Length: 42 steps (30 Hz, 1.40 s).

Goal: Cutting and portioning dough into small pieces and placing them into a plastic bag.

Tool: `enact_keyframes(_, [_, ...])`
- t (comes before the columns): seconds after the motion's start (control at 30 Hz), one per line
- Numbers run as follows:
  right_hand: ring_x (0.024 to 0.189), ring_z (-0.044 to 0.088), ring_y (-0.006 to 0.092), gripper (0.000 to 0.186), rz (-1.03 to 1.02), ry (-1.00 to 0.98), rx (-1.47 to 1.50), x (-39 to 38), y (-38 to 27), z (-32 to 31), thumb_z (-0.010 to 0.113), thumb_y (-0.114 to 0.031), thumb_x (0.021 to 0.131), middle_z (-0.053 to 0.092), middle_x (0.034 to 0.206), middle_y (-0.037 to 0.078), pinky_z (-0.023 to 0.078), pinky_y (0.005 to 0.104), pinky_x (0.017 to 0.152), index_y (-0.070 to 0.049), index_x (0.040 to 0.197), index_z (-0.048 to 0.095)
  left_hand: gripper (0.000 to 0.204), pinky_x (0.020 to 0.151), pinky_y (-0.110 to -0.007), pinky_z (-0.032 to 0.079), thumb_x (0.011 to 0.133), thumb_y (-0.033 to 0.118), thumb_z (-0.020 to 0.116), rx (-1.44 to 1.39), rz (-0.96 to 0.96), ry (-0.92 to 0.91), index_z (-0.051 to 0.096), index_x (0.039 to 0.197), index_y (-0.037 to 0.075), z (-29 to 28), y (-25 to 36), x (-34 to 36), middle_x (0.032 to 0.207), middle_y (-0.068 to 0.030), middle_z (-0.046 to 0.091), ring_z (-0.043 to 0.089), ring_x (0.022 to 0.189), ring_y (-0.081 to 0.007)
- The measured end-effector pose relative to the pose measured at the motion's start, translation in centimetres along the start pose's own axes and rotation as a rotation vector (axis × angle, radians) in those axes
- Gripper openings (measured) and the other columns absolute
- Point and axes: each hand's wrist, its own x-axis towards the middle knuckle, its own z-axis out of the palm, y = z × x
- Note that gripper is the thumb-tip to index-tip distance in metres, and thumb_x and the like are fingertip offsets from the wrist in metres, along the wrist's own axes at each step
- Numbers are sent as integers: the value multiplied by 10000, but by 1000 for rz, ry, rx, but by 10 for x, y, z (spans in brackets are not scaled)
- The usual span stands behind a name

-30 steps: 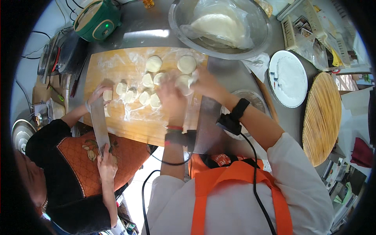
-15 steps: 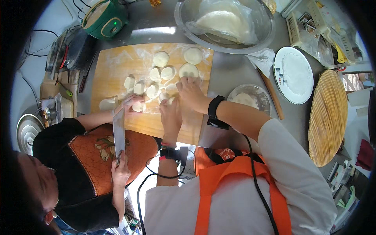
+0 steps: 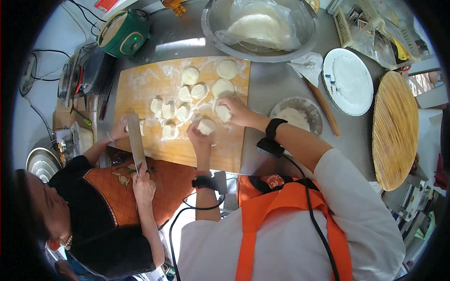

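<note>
Basically partway, I'd say: three flat rounds (image 3: 223, 87) lie toward the far right of the wooden board (image 3: 136, 84) and look done, while the thicker chunks (image 3: 183, 113) grouped mid-board look untouched so far. My left hand (image 3: 201, 136) has its fingers curled around one dough piece (image 3: 206, 126), lifted above the board's near side; my right hand (image 3: 233, 110) grasps a second piece (image 3: 223, 113) just beside the nearest round. Neither held piece looks as wide as the rounds, so I'd count both as unfinished. Cutting seems to be going on too: a co-worker's right hand (image 3: 143, 187) grips a cleaver (image 3: 135, 138) at the board's left, and a big dough lump (image 3: 262, 30) sits under plastic in the metal basin (image 3: 307, 47). Looks-wise, dough is pale cream, soft-looking, floury; chunks stubby and uneven, rounds smooth, near circular
</note>
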Motion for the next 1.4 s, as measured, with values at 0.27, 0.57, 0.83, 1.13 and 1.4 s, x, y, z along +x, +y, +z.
enact_keyframes(0.27, [979,435,290,498,30,-40,-600,-12,-23,-3,666,-193,611,454,999,118,367,412,799,-20,1027,457,522,859,-437,289,632,191,669,952,266,158,428,1074,56,5,8,-16,1067,-155,439,402,969,-352])
enact_keyframes(0.57, [888,451,283,442,16,-45,-760,-10,-30,4,655,-182,615,449,937,152,400,372,760,44,942,463,586,852,-393,351,593,62,695,1022,287,89,435,1115,10,20,23,-11,1043,-183,460,415,994,-339])
enact_keyframes(0.83, [899,445,298,324,46,-67,-709,-8,-40,4,583,-73,643,440,947,184,399,372,775,64,911,463,554,848,-387,376,609,-13,638,1129,304,-321,465,1125,89,-4,43,-12,1091,-149,465,422,1012,-342])
enact_keyframes(1.13, [873,506,296,319,-59,-163,-575,-9,-33,6,569,-61,645,480,943,163,443,362,718,10,942,477,577,808,-386,389,580,64,674,1136,60,-289,464,1114,133,-15,35,-21,1099,-129,420,412,978,-333])
enact_keyframes(1.4, [855,541,333,271,148,-204,-461,-10,-27,7,507,-100,747,470,983,209,449,412,712,-38,1007,464,573,824,-409,367,598,137,697,1107,37,-292,461,1120,138,-16,40,-16,1052,-135,430,418,966,-311])
